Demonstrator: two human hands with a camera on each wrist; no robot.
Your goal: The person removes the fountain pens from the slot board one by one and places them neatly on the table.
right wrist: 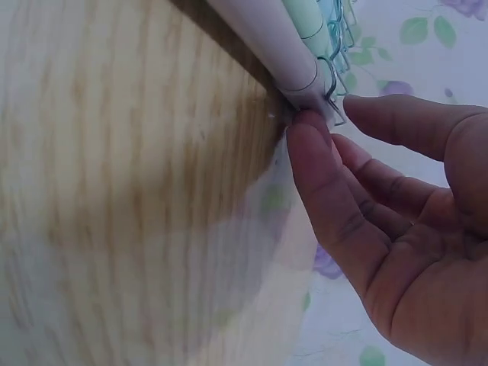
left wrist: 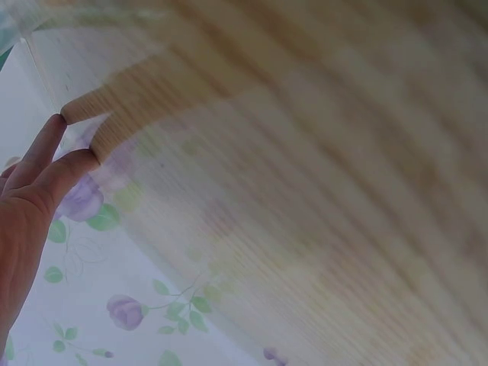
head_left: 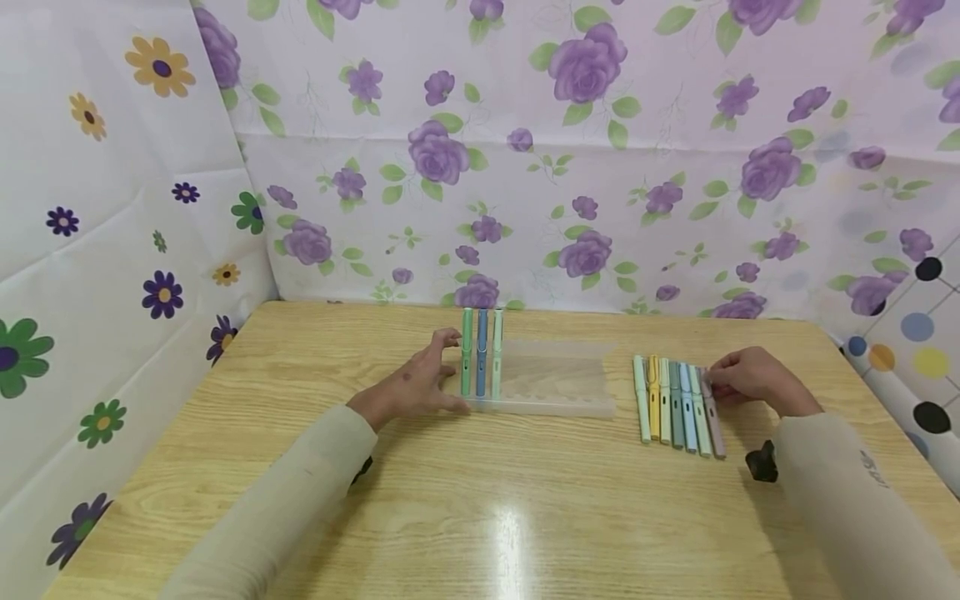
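Pens, slim plastic ones in pastel shades with wire clips, are lying in a row right of the clear ridged tray on the wooden table; the right hand is pinching the outermost pen's clip end; the left hand, fingers straight, is pressing the tray's left edge beside three slotted pens; no writing is readable.

Both arms reach forward in long pale sleeves, well apart from each other. The left hand lies low with its fingers straight and spread a little. The right hand has its fingers bent inward with the tips close together, maybe pinching something small.
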